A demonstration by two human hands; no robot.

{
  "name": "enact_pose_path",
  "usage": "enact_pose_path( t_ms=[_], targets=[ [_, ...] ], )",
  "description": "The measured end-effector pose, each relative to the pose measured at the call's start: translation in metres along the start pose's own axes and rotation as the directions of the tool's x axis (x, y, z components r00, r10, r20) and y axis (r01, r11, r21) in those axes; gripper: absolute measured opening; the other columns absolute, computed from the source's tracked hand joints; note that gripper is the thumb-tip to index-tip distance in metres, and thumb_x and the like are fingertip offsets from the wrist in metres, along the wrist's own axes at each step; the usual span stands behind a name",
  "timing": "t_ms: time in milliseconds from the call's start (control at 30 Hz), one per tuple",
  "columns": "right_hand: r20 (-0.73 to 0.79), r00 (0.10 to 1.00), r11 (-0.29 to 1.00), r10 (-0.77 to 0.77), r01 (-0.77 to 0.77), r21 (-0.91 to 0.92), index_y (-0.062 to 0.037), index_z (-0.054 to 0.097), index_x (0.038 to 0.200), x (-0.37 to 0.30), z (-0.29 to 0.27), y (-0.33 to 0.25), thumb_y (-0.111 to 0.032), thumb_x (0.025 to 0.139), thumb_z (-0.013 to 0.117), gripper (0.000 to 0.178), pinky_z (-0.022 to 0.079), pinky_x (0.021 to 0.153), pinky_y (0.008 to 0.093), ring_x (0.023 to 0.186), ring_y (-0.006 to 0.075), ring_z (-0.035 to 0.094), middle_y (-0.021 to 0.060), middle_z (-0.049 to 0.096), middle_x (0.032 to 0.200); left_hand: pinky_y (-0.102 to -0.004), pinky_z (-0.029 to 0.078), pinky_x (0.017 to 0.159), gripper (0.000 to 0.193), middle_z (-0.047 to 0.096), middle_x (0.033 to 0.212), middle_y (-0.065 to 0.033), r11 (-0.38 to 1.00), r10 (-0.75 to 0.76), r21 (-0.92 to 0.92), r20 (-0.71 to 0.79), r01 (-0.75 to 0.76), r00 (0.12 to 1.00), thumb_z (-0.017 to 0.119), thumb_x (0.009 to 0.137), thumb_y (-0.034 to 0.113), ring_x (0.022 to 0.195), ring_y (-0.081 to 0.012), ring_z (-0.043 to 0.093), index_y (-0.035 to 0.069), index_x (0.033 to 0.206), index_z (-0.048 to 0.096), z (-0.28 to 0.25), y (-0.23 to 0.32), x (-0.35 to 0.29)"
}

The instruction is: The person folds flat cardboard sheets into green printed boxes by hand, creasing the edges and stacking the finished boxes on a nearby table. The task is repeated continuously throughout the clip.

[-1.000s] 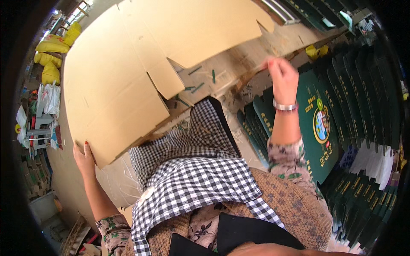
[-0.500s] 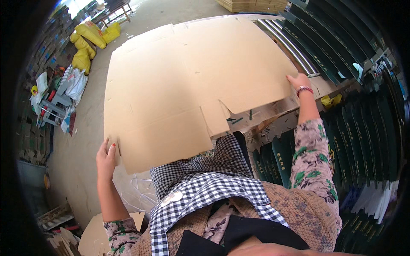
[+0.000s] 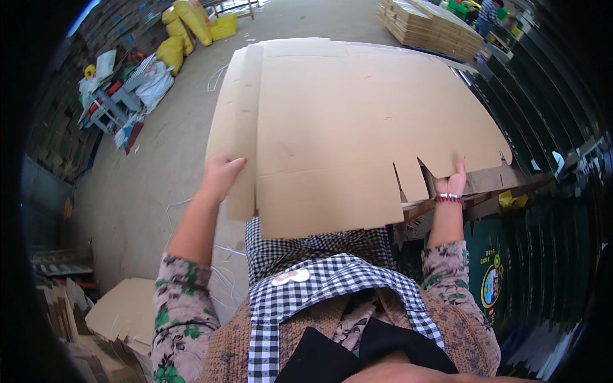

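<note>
A large, flat, tan cardboard sheet (image 3: pixel 325 140) with slots and notches cut in its near edge lies spread in front of me, over a work table. Along its left side runs a narrow cardboard strip (image 3: pixel 246 108), marked off by a shaded crease; I cannot tell if it is a folded flap or another sheet. My left hand (image 3: pixel 223 175) is closed on this strip's outer edge, thumb on top. At the near right edge, beside the notch, my right hand (image 3: pixel 451 182) grips the sheet with a digit on top and the other fingers partly hidden beneath.
Dark green printed cardboard panels (image 3: pixel 511 268) stand packed on the right. Stacked cardboard (image 3: pixel 428 29) sits at the far right, a person (image 3: pixel 488 16) beyond it. Yellow sacks (image 3: pixel 191 22) and mixed clutter (image 3: pixel 118 96) lie at the left. Cardboard pieces (image 3: pixel 124 313) are at the lower left.
The view has shifted. My left hand has moved inward and up along the left side, closing over the edge. My right hand has slid from the right corner to the notch.
</note>
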State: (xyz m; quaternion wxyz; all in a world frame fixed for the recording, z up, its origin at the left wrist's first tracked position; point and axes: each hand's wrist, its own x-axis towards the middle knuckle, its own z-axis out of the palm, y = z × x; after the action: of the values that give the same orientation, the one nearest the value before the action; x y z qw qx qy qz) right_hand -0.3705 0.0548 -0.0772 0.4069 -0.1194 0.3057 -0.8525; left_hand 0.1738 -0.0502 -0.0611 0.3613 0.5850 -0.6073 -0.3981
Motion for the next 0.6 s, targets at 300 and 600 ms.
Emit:
enact_pose_path(
  t_ms=[300, 600],
  targets=[
    [0.348, 0.937, 0.866, -0.020, 0.190, -0.463, -0.0031, 0.040, 0.136, -0.075, 0.087, 0.053, -0.038, 0.097, 0.050, 0.053, 0.036, 0.105, 0.0475, 0.123, 0.0297, 0.047, 0.0129, 0.049, 0.134, -0.0415, 0.044, 0.083, 0.045, 0.058, 0.097, -0.0196, 0.849, 0.499, 0.345, -0.272, -0.400, 0.823, 0.054, 0.088, 0.020, 0.093, -0.0345, 0.053, 0.001, 0.128, 0.052, 0.090, 0.023, 0.003],
    [0.494, 0.818, -0.052, 0.294, 0.529, -0.847, 0.0015, 0.063, 0.103, -0.032, 0.100, -0.005, -0.049, 0.097, 0.043, 0.055, 0.049, 0.067, 0.0329, 0.071, 0.0216, 0.061, 0.0163, 0.065, 0.087, -0.0314, 0.042, 0.098, 0.048, 0.051, 0.132, -0.0090, 0.963, 0.181, 0.025, 0.677, -0.268, 0.714, 0.050, 0.090, -0.002, 0.113, -0.0193, 0.051, 0.011, 0.137, 0.048, -0.006, 0.056, -0.004]
  ],
)
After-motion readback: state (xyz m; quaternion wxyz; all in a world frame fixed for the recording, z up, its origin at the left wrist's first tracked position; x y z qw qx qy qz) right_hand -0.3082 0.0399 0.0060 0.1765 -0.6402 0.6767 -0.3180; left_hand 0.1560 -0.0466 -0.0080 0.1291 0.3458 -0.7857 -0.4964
